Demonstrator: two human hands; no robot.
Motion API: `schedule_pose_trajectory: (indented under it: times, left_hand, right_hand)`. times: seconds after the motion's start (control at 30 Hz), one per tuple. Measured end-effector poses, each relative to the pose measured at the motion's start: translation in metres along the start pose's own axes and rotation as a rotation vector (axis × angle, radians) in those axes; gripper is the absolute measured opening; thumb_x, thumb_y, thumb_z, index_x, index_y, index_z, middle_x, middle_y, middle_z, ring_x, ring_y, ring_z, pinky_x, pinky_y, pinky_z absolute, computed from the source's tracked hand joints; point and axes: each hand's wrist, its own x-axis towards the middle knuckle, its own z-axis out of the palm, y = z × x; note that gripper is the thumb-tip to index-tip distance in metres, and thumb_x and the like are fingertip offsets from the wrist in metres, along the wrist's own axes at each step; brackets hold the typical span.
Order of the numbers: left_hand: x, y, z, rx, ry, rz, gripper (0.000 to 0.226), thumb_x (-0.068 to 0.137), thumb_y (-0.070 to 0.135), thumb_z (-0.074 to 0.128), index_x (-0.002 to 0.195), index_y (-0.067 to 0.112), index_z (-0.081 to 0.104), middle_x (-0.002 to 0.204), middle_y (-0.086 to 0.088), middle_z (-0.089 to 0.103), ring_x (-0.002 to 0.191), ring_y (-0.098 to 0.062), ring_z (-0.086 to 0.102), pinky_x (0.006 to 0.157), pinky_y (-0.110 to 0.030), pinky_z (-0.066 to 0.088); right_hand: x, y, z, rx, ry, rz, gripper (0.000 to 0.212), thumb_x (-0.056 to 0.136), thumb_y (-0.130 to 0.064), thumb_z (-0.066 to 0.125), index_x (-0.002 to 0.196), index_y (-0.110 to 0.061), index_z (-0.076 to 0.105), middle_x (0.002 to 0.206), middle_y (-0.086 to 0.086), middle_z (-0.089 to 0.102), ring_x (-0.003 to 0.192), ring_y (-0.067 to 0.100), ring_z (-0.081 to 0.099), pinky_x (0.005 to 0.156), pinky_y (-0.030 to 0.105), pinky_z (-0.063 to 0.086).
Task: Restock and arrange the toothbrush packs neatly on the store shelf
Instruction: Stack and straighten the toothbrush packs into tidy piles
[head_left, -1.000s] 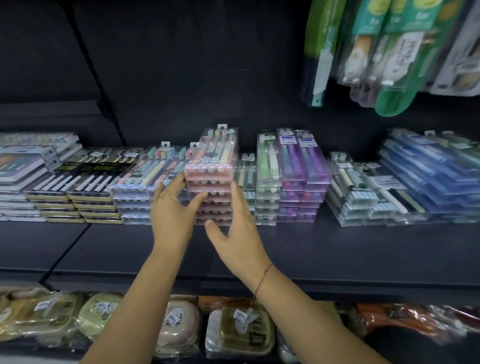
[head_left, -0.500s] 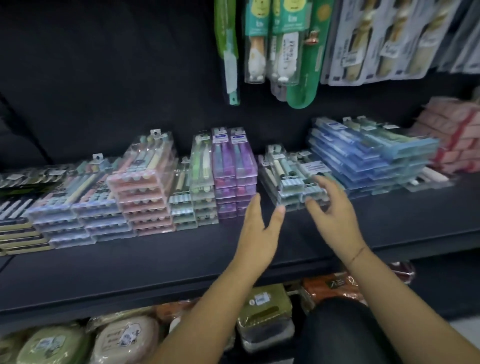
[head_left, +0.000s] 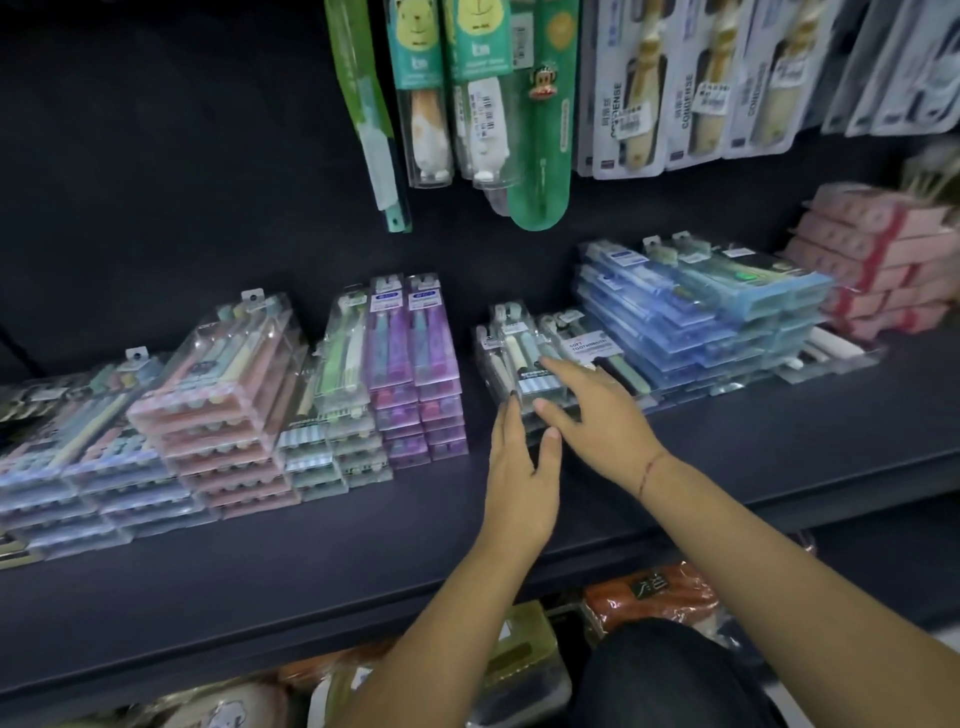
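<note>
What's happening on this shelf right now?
A person is tidying toothbrush packs on the dark shelf. Both hands are at the low stack of clear packs between the purple stack and the blue stack. The left hand touches the stack's front left corner with straight fingers. The right hand lies across its top and front. Nothing is lifted.

Clear, glossy plastic cases wrap the toothbrush packs (head_left: 540, 364) (glare streaks their tops), while the dark shelf (head_left: 311, 561) looks matt and smooth.
</note>
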Motion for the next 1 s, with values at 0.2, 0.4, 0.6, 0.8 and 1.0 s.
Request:
schedule_pose_trajectory:
  times: [0.2,0.4,0.6,0.8,1.0]
  left_hand:
    - [-0.005,0.000,0.001,-0.022,0.026,-0.005,0.063,0.104,0.037,0.041,0.156,0.030,0.006,0.159,0.017,0.012,0.141,0.005,0.012,0.116,-0.022,0.014]
    - [-0.007,0.000,-0.001,-0.031,0.021,-0.050,0.063,0.103,0.039,0.040,0.156,0.027,0.008,0.162,0.011,0.013,0.147,-0.006,0.015,0.119,-0.026,0.015]
    - [-0.006,0.000,-0.002,-0.029,0.027,-0.071,0.063,0.103,0.039,0.041,0.156,0.026,0.011,0.162,0.009,0.015,0.147,-0.008,0.016,0.118,-0.027,0.016]
    - [-0.006,0.000,-0.002,-0.040,0.041,-0.080,0.063,0.103,0.038,0.042,0.157,0.025,0.012,0.162,0.007,0.015,0.147,-0.009,0.018,0.120,-0.029,0.018]
    - [-0.007,0.000,-0.003,-0.066,0.048,-0.085,0.061,0.104,0.037,0.040,0.156,0.025,0.012,0.162,0.006,0.017,0.147,-0.009,0.020,0.120,-0.031,0.019]
  right_hand:
    - [-0.028,0.007,-0.001,-0.042,0.144,0.088,0.060,0.096,-0.027,0.057,0.150,-0.016,0.034,0.153,0.003,0.037,0.145,0.019,0.024,0.121,0.037,0.013]
    - [-0.063,-0.001,0.006,0.134,0.333,0.223,0.050,0.092,-0.008,0.057,0.140,-0.019,0.048,0.132,-0.006,0.053,0.121,0.011,0.041,0.107,0.031,0.028]
    - [-0.064,-0.008,0.014,0.421,0.280,0.318,0.053,0.093,-0.007,0.057,0.142,-0.018,0.041,0.142,-0.005,0.046,0.128,0.004,0.044,0.107,0.021,0.035]
    - [-0.056,-0.013,0.020,0.459,0.110,0.391,0.071,0.096,-0.015,0.056,0.155,-0.018,0.018,0.159,-0.001,0.025,0.145,0.011,0.024,0.113,0.023,0.023]
    - [-0.050,-0.020,0.029,0.508,0.099,0.432,0.078,0.096,-0.018,0.056,0.157,-0.021,0.006,0.162,-0.002,0.016,0.148,0.013,0.017,0.116,0.027,0.019]
